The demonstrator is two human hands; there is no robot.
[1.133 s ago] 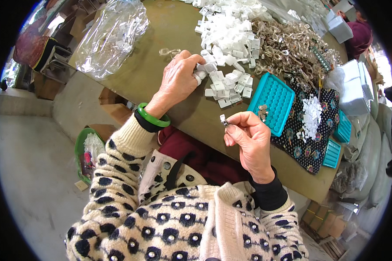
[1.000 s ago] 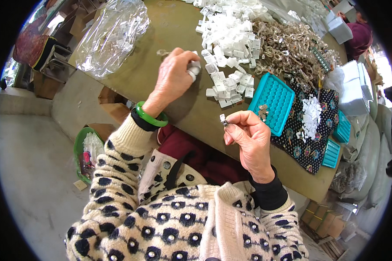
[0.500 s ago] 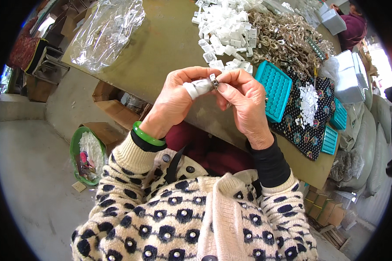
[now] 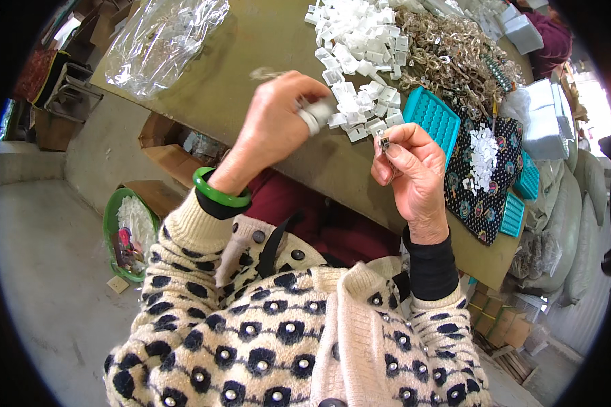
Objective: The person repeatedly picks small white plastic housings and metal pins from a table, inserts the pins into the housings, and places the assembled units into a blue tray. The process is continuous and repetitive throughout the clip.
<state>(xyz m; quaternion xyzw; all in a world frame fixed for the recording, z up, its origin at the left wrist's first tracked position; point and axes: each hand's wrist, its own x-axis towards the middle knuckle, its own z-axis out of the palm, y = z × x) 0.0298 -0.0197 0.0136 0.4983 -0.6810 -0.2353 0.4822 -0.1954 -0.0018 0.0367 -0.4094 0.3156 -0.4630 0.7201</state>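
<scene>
Lifted over the table, my left hand is smeared by motion, its fingers mostly hidden behind its back. A white wrapping covers one digit. Beside its knuckles is a thin, blurred beige thing; whether the hand holds it I cannot tell. To the right, my right hand pinches a small metallic piece with a pale tip between thumb and forefinger. Just beyond that hand lie a pile of white plastic boxes and a teal tray with rows of hollows.
A heap of tangled metallic and clear pieces spreads at the far right. Small white bits lie on a dark patterned cloth. Clear plastic bag sits far left. On the floor stand a green basket and a cardboard box.
My hands have come apart. The left has swung up and away, while the right has moved right and nearer, keeping the small metallic piece. The blurred beige thing now shows beside the left hand.
</scene>
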